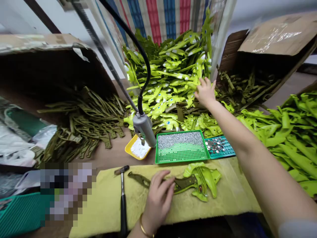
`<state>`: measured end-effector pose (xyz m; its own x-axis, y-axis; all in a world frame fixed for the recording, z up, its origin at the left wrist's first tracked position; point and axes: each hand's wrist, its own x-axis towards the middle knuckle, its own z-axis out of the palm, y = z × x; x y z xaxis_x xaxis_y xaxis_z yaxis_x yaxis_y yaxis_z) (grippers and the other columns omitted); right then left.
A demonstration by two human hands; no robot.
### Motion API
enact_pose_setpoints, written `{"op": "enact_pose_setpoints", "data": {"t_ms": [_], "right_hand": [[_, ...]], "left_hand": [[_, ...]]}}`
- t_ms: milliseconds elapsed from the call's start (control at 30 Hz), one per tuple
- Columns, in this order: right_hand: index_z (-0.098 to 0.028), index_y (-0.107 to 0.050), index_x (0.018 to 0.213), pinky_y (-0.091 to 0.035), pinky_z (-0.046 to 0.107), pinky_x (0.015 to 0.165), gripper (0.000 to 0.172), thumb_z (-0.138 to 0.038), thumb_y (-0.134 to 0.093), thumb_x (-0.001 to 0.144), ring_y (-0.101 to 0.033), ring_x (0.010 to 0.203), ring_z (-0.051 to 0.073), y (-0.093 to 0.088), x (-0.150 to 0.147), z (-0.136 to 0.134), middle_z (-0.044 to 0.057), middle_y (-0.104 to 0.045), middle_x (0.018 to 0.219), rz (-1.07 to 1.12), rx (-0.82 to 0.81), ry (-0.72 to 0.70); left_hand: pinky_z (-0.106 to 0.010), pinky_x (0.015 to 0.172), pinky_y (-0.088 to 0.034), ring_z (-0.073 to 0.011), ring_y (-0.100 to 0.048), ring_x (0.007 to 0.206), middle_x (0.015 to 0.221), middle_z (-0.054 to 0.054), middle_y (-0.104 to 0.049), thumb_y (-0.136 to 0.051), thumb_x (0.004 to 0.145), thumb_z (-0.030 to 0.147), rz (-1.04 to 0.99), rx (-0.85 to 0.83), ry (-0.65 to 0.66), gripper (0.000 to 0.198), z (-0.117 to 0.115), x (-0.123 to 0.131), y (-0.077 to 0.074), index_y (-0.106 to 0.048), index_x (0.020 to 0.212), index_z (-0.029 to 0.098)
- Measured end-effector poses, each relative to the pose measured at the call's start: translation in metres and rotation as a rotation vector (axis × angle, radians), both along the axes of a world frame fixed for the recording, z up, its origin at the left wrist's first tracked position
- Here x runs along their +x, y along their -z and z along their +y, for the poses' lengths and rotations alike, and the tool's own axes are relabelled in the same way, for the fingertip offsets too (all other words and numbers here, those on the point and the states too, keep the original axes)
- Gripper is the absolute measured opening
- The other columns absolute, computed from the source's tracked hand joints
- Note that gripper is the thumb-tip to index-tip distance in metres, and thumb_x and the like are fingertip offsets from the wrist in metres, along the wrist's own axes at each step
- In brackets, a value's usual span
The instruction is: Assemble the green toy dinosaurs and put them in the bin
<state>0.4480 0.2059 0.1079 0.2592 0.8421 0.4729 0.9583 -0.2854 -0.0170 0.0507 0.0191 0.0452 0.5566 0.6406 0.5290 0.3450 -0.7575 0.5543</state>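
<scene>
My left hand (159, 198), with a gold bangle at the wrist, is on the yellow cloth side, its fingers curled over a long olive plastic strip (185, 182). The strip lies against a lime-green dinosaur-like plastic shell (210, 180), inner side up, with a small metal part inside. My right hand (206, 92) reaches far forward, fingers apart, at the right edge of a heap of lime-green plastic shells (170, 72); its fingertips are by the shells, and whether they touch one I cannot tell. A hammer (123, 198) with a black handle lies left of my left hand.
A yellow cloth (99, 205) covers the front. Behind it stand a yellow dish (127, 148) of white pieces, a green tray (183, 162) of small metal bits and a teal tray (229, 150) of metal discs. A grey lamp-like head (145, 129) hangs above. Cardboard boxes (274, 36) flank the heap.
</scene>
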Motion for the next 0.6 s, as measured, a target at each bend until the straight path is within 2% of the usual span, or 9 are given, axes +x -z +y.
{"op": "enact_pose_setpoints", "data": {"t_ms": [67, 167, 233, 267, 333, 400, 433, 500, 600], "right_hand": [[-0.014, -0.054, 0.125, -0.022, 0.064, 0.114, 0.042, -0.034, -0.033, 0.095, -0.045, 0.13, 0.032, -0.021, 0.004, -0.018, 0.017, -0.053, 0.138, 0.054, 0.139, 0.027], [-0.013, -0.051, 0.125, -0.038, 0.054, 0.106, 0.042, -0.036, -0.035, 0.095, -0.054, 0.118, 0.03, -0.051, -0.003, -0.055, 0.018, -0.059, 0.125, 0.103, 0.231, 0.026], [-0.013, -0.055, 0.12, -0.044, 0.05, 0.099, 0.037, -0.035, -0.041, 0.094, -0.056, 0.114, 0.03, -0.061, -0.026, -0.09, 0.018, -0.06, 0.121, 0.102, 0.238, -0.031], [-0.014, -0.057, 0.116, -0.046, 0.049, 0.097, 0.034, -0.035, -0.044, 0.093, -0.057, 0.111, 0.029, -0.061, -0.044, -0.111, 0.018, -0.061, 0.118, 0.085, 0.224, -0.106], [-0.016, -0.061, 0.112, -0.047, 0.051, 0.095, 0.03, -0.035, -0.049, 0.092, -0.057, 0.11, 0.029, -0.052, -0.085, -0.156, 0.015, -0.063, 0.115, -0.006, 0.117, -0.408], [-0.017, -0.058, 0.121, -0.049, 0.049, 0.096, 0.032, -0.032, -0.047, 0.094, -0.058, 0.111, 0.027, -0.035, -0.119, -0.203, 0.014, -0.064, 0.118, -0.015, -0.024, -0.774], [-0.018, -0.054, 0.127, -0.049, 0.047, 0.1, 0.037, -0.032, -0.048, 0.094, -0.056, 0.118, 0.026, -0.025, -0.13, -0.224, 0.014, -0.061, 0.125, 0.051, -0.045, -0.878], [-0.026, -0.039, 0.143, -0.044, 0.05, 0.107, 0.058, -0.039, -0.057, 0.089, -0.046, 0.133, 0.027, -0.004, -0.134, -0.26, 0.011, -0.048, 0.143, 0.225, -0.041, -0.822], [-0.034, -0.022, 0.151, -0.032, 0.059, 0.114, 0.083, -0.051, -0.063, 0.082, -0.026, 0.147, 0.033, 0.024, -0.117, -0.294, 0.01, -0.023, 0.159, 0.445, -0.185, -0.587]], "left_hand": [[-0.033, 0.087, -0.055, -0.018, -0.065, 0.101, 0.105, -0.008, -0.068, -0.056, 0.088, 0.013, -0.086, -0.151, 0.021, 0.016, 0.011, 0.012, -0.011, -0.068, 0.097, 0.02], [-0.035, 0.089, -0.054, -0.0179, -0.066, 0.094, 0.095, -0.008, -0.071, -0.06, 0.089, 0.025, -0.25, -0.415, 0.084, 0.012, 0.03, 0.045, -0.027, -0.069, 0.085, 0.019], [-0.035, 0.09, -0.054, -0.0183, -0.066, 0.094, 0.096, -0.008, -0.071, -0.065, 0.086, 0.032, -0.349, -0.636, 0.143, 0.015, 0.036, 0.072, -0.036, -0.069, 0.089, 0.018], [-0.035, 0.09, -0.054, -0.0186, -0.066, 0.096, 0.103, -0.009, -0.07, -0.07, 0.081, 0.035, -0.432, -0.764, 0.194, 0.024, 0.035, 0.085, -0.04, -0.068, 0.098, 0.018], [-0.036, 0.092, -0.054, -0.0203, -0.065, 0.104, 0.116, -0.009, -0.067, -0.078, 0.073, 0.042, -0.636, -0.993, 0.29, 0.049, 0.026, 0.102, -0.046, -0.062, 0.115, 0.021], [-0.036, 0.093, -0.054, -0.0211, -0.064, 0.108, 0.119, -0.008, -0.065, -0.076, 0.074, 0.047, -0.797, -1.138, 0.307, 0.05, 0.013, 0.105, -0.049, -0.062, 0.115, 0.022], [-0.037, 0.093, -0.054, -0.0215, -0.065, 0.107, 0.117, -0.008, -0.067, -0.072, 0.077, 0.049, -0.83, -1.188, 0.291, 0.045, 0.006, 0.102, -0.048, -0.065, 0.111, 0.021], [-0.04, 0.091, -0.056, -0.0236, -0.067, 0.104, 0.109, -0.009, -0.07, -0.065, 0.083, 0.052, -0.829, -1.266, 0.229, 0.039, -0.005, 0.086, -0.044, -0.069, 0.1, 0.018], [-0.045, 0.087, -0.058, -0.0288, -0.068, 0.104, 0.102, -0.012, -0.073, -0.062, 0.083, 0.055, -0.779, -1.325, 0.129, 0.043, -0.016, 0.057, -0.029, -0.071, 0.092, 0.014]]}}
